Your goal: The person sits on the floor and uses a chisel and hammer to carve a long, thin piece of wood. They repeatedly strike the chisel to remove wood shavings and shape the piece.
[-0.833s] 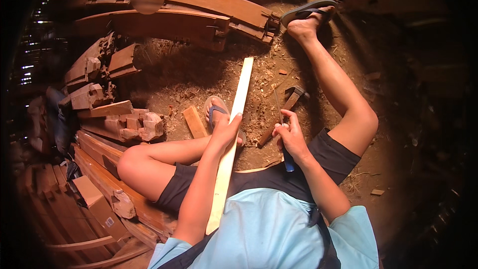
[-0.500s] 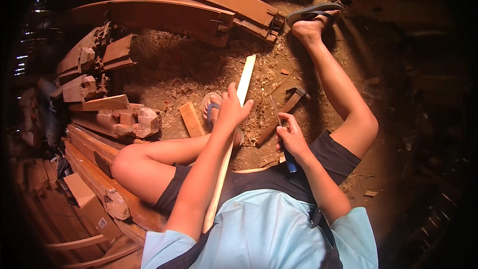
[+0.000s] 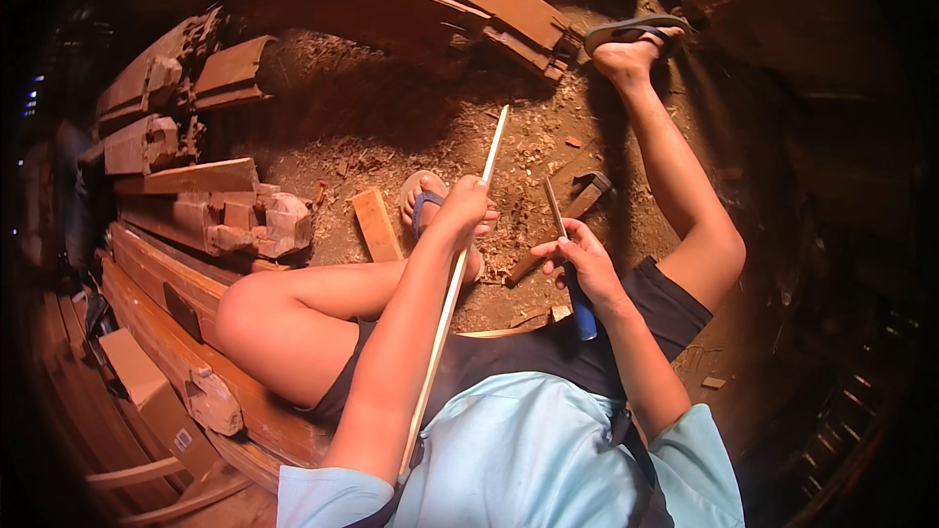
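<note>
My left hand (image 3: 463, 207) is closed around a long, pale wooden strip (image 3: 496, 144). The strip slants from above that hand down along my forearm to my left side, with its narrow edge facing up. In my right hand (image 3: 590, 269) is a chisel (image 3: 584, 319) with a blue handle; its thin metal blade points up and away from me. Beyond the right hand, a hammer (image 3: 587, 198) lies on the ground, its wooden handle partly hidden behind my fingers.
A short wooden block (image 3: 377, 224) lies beside my sandalled left foot (image 3: 423, 198). Wood shavings (image 3: 381, 152) cover the dirt floor. Stacked timbers (image 3: 186, 284) and a cardboard box (image 3: 147, 386) stand at the left. Long boards (image 3: 323, 0) span the far side.
The strip has been turned from its broad face onto its narrow edge. My left hand now wraps over it with fingers closed. The chisel stays in my right hand.
</note>
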`<action>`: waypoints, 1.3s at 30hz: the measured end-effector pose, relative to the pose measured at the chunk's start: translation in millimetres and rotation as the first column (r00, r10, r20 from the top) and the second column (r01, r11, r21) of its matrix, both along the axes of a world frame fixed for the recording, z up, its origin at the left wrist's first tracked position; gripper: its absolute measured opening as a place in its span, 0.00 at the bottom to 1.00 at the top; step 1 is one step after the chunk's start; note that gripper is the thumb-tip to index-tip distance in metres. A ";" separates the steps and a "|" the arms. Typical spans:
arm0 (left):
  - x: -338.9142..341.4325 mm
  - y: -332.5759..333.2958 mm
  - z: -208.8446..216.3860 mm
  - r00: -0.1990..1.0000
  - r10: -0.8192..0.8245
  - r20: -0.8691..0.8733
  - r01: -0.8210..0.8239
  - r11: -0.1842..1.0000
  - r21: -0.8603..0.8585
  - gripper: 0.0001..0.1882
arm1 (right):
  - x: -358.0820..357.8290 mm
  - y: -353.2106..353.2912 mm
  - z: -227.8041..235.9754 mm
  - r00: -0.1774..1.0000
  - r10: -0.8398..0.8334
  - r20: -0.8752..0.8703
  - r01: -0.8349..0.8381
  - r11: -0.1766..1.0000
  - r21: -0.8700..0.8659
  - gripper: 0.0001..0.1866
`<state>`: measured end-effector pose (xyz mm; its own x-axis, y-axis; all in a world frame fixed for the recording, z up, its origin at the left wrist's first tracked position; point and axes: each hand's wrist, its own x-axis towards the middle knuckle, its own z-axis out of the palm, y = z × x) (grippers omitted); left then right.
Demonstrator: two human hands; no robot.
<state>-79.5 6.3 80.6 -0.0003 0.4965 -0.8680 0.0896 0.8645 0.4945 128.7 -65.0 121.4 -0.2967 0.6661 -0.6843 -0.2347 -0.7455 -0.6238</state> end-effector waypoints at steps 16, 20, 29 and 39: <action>17.2 -23.3 -8.3 0.661 -0.408 -0.629 0.575 0.814 0.076 0.24 | -11.8 29.3 -39.6 0.947 0.229 0.224 -0.219 0.973 -0.068 0.16; 24.6 -23.5 -1.1 0.514 -0.450 -0.730 0.718 0.692 0.079 0.28 | -14.4 20.1 -65.5 0.893 0.139 0.429 -0.154 0.988 0.002 0.19; 13.7 -27.1 -20.8 0.487 -0.452 -0.748 0.778 0.614 0.135 0.29 | -55.7 54.0 -54.8 0.926 0.089 0.366 -0.085 0.996 -0.028 0.20; 14.7 -27.6 -20.6 0.518 -0.472 -0.714 0.745 0.658 0.105 0.27 | -61.1 42.4 -92.0 0.771 0.028 0.637 -0.194 0.962 0.193 0.26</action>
